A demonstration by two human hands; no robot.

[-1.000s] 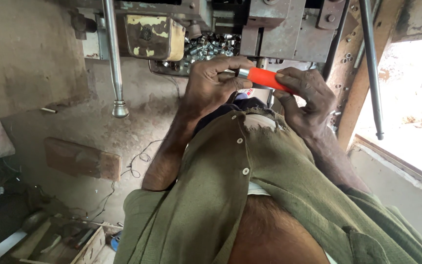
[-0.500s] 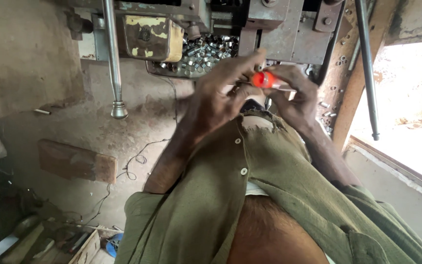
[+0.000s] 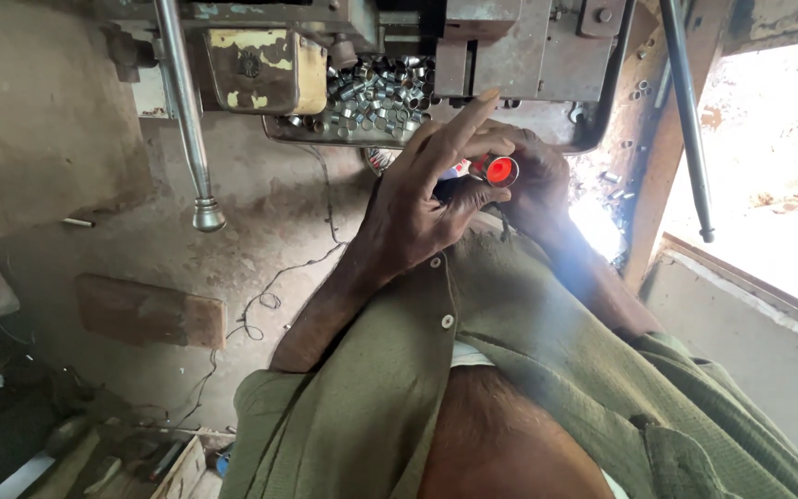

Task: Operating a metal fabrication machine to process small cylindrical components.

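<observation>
Both hands at a red-ended tube before the machine
Left hand (image 3: 417,208) and right hand (image 3: 533,189) pinch the red-ended tube (image 3: 499,170), end-on to the eye, steadying it near the tray of metal rings (image 3: 376,92)

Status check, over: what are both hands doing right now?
Left hand and right hand both gripping a small red-ended tube. Tray of small metal sleeves just beyond. Nothing between hands and tube.
</observation>
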